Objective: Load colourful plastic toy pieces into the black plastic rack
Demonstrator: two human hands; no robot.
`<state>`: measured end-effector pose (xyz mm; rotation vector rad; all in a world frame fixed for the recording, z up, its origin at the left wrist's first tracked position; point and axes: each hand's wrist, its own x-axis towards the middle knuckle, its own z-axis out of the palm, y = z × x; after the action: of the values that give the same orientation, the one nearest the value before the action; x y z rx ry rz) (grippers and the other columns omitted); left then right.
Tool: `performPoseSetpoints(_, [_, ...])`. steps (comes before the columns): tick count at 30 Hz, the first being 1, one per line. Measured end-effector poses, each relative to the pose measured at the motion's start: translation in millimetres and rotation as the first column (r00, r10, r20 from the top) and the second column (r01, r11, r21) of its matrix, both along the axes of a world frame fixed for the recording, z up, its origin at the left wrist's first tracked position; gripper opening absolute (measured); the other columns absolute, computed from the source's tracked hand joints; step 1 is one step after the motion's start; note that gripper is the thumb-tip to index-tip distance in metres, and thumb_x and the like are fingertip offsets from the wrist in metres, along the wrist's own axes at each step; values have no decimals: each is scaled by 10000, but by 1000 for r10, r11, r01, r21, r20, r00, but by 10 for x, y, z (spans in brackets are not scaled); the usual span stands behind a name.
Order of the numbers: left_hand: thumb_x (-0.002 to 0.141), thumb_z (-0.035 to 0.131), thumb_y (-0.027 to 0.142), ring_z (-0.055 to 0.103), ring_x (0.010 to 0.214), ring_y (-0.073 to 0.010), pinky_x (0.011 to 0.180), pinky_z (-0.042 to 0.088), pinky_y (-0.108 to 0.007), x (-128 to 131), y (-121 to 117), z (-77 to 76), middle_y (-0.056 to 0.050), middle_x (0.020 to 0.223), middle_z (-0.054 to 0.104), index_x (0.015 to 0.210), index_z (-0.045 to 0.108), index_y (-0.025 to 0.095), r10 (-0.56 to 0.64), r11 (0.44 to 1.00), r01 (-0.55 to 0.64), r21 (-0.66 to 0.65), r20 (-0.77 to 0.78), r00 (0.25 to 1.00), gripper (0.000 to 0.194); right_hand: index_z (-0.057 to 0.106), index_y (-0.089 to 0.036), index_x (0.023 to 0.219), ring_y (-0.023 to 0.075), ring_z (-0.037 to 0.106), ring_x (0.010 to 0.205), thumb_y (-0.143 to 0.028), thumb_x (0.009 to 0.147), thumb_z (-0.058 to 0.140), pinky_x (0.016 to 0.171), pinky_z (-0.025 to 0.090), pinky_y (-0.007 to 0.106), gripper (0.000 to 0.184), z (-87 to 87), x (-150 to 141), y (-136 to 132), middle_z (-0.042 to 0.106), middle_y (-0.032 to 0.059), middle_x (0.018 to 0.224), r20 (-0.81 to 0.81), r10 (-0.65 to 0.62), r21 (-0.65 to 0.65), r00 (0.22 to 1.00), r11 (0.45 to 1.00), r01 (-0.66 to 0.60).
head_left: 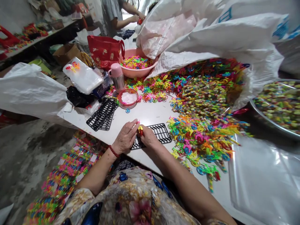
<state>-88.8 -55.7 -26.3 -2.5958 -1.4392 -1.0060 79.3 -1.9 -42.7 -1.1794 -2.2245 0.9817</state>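
Note:
My left hand (126,137) and my right hand (149,137) meet close together over the near edge of the white table (150,111). Closed fingers of the right hand grip a small yellow and red plastic piece (140,130). The left fingers are pinched together beside it, with a tiny pinkish-red bit at their tips, too small to name. Beneath the hands lies a black slotted plastic frame (161,132), partly covered by them. To the right spreads a big pile of colourful small plastic pieces (197,137), some attached to patterned sticks.
Left of the hands are stacked black frames (103,114). Behind stand a red basket (128,97) with white slips, a pink-lidded flask (116,76) and a pink basin (138,72). Clear plastic bags (264,178) lie right, beside a metal bowl (281,125). A co-worker (117,18) works beyond.

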Motion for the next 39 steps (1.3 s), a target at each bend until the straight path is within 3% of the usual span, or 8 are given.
performPoseSetpoints(9, [978, 402, 167, 332, 1465, -249, 1179, 339, -492, 16, -13, 73, -127, 1554, 409, 1555, 264, 217, -47, 997, 42, -62, -89, 995, 595, 550, -129, 1096, 229, 589, 883, -93, 864, 442, 837, 499, 362, 258, -184, -66, -66, 644, 145, 1011, 86, 84, 167, 993, 981, -97])
performPoseSetpoints(14, [991, 447, 251, 304, 1481, -263, 1210, 250, -528, 66, -48, 118, -119, 1548, 422, 1523, 334, 190, 31, 997, -43, -61, -184, 982, 547, 557, -181, 1113, 213, 604, 968, -117, 876, 485, 876, 524, 353, 256, -48, 10, -78, 633, 109, 1078, -9, 86, 155, 996, 984, -84])
performPoseSetpoints(19, [989, 473, 263, 344, 1463, -265, 1218, 209, -543, 62, -41, 134, -130, 1529, 447, 1485, 384, 175, 43, 998, -49, -25, -214, 976, 511, 594, -181, 1129, 231, 614, 1019, -204, 952, 461, 916, 520, 371, 222, 301, 780, -174, 624, 133, 1133, 19, -211, 365, 977, 912, 190])
performPoseSetpoints(23, [983, 494, 272, 373, 1447, -278, 1222, 111, -605, 26, -27, 161, -138, 1513, 465, 1488, 374, 205, 25, 1000, -24, 8, -192, 981, 523, 632, -168, 1049, 257, 611, 930, -241, 947, 456, 835, 522, 395, 216, 440, 1675, -244, 627, 136, 1050, 165, -607, 546, 777, 713, 441])
performPoseSetpoints(26, [972, 514, 251, 357, 1456, -281, 1220, 103, -616, 20, -4, 158, -118, 1478, 514, 1426, 446, 217, -1, 1000, 5, 21, -168, 986, 460, 647, -167, 1025, 251, 606, 891, -258, 935, 465, 766, 518, 370, 223, 431, 2116, -290, 630, 124, 1021, 248, -686, 568, 684, 675, 471])
performPoseSetpoints(32, [953, 534, 221, 431, 1407, -278, 1201, 239, -582, 73, 22, 111, -133, 1412, 574, 1277, 542, 180, -7, 999, 11, 34, -125, 992, 326, 671, -173, 982, 232, 610, 875, -292, 950, 453, 751, 503, 349, 251, 397, 2274, -254, 643, 109, 994, 267, -678, 534, 684, 696, 481])
performPoseSetpoints(37, [953, 524, 214, 438, 1400, -277, 1192, 273, -579, 74, 18, 107, -146, 1408, 571, 1284, 533, 182, -7, 1000, 10, 26, -136, 991, 332, 674, -180, 958, 214, 614, 812, -301, 956, 456, 722, 491, 328, 249, 545, 2370, -270, 655, 97, 948, 195, -730, 571, 655, 628, 529])
performPoseSetpoints(39, [949, 534, 216, 433, 1404, -277, 1188, 286, -576, 69, 20, 107, -151, 1412, 566, 1293, 526, 184, -13, 999, 17, 30, -128, 992, 346, 669, -191, 937, 204, 615, 787, -316, 961, 473, 716, 484, 318, 234, 594, 2382, -408, 658, 83, 914, 186, -706, 545, 683, 653, 527])
